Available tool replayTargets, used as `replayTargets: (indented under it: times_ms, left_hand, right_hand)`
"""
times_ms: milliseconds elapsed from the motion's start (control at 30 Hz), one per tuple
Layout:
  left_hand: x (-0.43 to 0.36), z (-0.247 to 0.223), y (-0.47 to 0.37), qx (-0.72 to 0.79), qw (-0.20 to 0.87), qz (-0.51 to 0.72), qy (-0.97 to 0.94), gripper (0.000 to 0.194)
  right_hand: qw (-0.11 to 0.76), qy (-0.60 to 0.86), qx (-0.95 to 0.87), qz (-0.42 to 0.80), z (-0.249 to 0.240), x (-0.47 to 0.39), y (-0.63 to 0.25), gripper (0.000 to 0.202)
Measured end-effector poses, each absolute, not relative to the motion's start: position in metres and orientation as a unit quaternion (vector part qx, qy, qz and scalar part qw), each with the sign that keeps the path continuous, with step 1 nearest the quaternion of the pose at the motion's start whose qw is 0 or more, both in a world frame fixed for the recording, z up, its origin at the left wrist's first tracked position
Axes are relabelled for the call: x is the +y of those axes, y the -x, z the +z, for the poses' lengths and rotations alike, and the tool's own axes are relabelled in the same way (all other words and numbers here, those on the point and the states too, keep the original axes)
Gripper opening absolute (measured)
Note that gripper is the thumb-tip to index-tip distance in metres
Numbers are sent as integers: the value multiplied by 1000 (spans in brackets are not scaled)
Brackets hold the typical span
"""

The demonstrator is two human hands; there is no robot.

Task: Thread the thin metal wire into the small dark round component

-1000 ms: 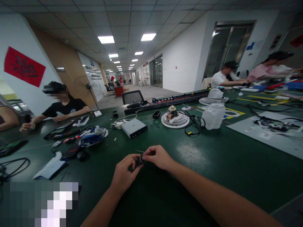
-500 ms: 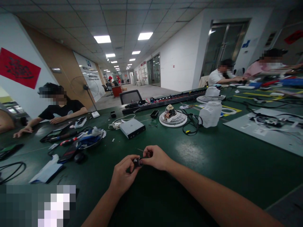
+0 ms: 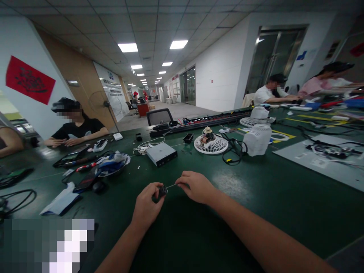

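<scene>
The left hand (image 3: 148,203) pinches a small dark part (image 3: 162,190) between thumb and fingers, its end turned toward the right hand (image 3: 197,187). The right hand grips a thin rod (image 3: 171,186) near one end, and the rod bridges the gap between the two hands. Its tip reaches the part's near edge; whether it sits inside or just in front, I cannot tell. Both hands are above the desk (image 3: 110,223), well apart from the drive (image 3: 162,153) beyond them and the grille (image 3: 217,148) beyond the right hand.

To work well here, I would keep the left hand still and let the right do the fine moving. Line the rod up with the part's end, hold it close enough to the tip that it does not wander, and use light pressure, since a thin rod could slip or bend. Resting the left hand on the desk would probably steady things, and turning the end toward the eyes would help aim.

Half a second ago the hands met at the part, right fingers touching it, with the rod sticking up and away past them. Now the right hand is drawn back from the part, and the rod points at it.
</scene>
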State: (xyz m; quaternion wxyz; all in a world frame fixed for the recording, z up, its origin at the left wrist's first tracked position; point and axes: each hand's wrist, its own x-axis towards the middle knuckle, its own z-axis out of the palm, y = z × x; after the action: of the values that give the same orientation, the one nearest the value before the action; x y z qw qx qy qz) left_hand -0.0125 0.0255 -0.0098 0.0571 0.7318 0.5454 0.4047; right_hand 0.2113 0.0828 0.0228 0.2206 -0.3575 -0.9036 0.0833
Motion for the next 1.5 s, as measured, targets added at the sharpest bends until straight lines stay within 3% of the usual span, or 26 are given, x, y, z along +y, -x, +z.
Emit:
replayTargets:
  times_ms: [133,500,833,967,1267,1400,1500]
  left_hand:
    - [24,-11,11,535,69,391,-745,25]
    - [22,-5,8,527,90,380,-755,27]
    - [23,-8,8,530,85,375,-756,27]
    - [22,-6,6,522,92,374,-761,26]
    - [24,-7,7,576,57,359,-732,25]
    - [25,-8,11,606,51,356,-709,24]
    - [25,-7,11,621,56,343,-702,22]
  right_hand:
    - [211,381,-899,48,22,81,-209,25]
    - [247,361,-892,113,15,85,-210,21]
    - [195,327,-916,127,19,79,-208,22]
    - [218,367,-897,119,17,82,-207,23]
    - [183,481,-853,86,11,81,-202,21]
    - [217,516,-813,159,7,78,-191,18]
    - [212,512,-805,213,2,77,-181,28]
